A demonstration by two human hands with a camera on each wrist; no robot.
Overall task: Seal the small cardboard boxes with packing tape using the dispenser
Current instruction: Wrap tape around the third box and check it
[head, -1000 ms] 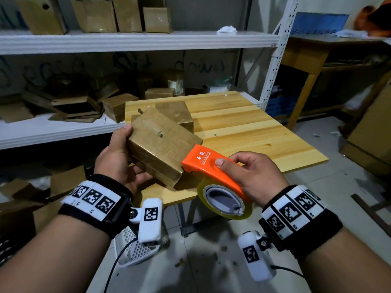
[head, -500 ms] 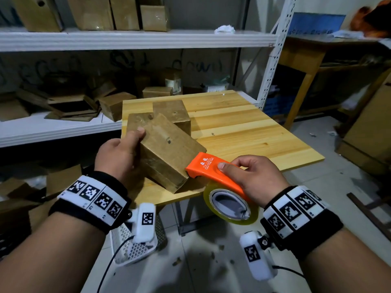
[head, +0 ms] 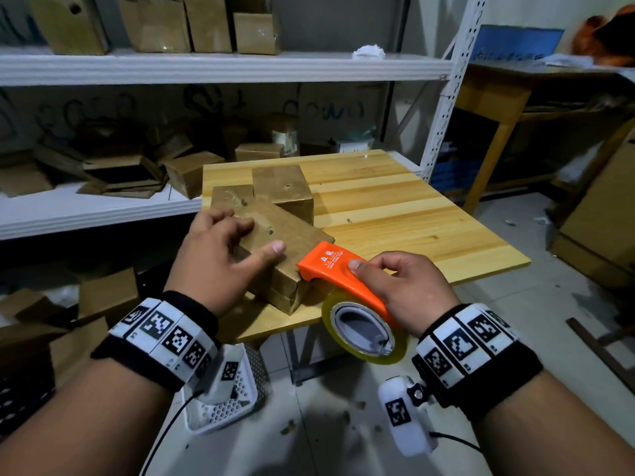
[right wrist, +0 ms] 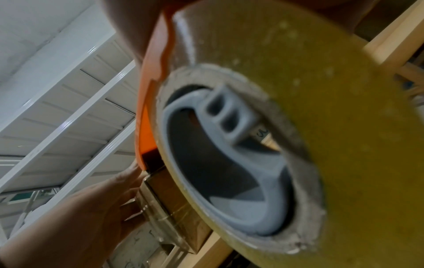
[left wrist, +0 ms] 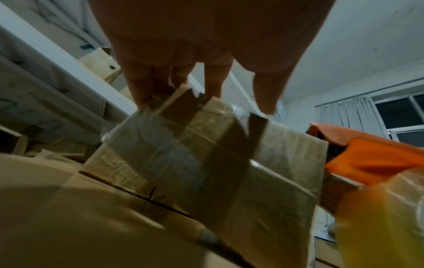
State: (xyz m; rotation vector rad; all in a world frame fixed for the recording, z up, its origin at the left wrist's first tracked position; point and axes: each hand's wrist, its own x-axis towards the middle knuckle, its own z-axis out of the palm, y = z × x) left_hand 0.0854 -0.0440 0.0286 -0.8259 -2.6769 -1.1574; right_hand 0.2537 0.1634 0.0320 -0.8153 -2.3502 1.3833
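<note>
A small cardboard box [head: 292,249] lies at an angle on the near left corner of the wooden table [head: 412,218]. In the left wrist view the box [left wrist: 229,163] shows strips of clear and brown tape. My left hand [head: 254,235] lies flat on the box's top, fingers reaching its far edge and thumb on the top face. My right hand [head: 374,269] grips the orange tape dispenser [head: 330,266], whose nose touches the box's near right edge. Its yellowish tape roll [head: 364,331] hangs past the table edge and fills the right wrist view as tape roll [right wrist: 332,90].
Two more small boxes [head: 281,190] [head: 230,197] stand on the table just behind the held one. White shelving [head: 206,67] on the left carries further boxes and flattened cardboard. A white perforated basket [head: 223,400] sits on the floor below my left wrist. A wooden desk [head: 498,97] stands back right.
The box was lifted and tilted in my left hand; it now rests on the table. My left hand has shifted from gripping its side to lying flat on top. The dispenser stays at the box's edge.
</note>
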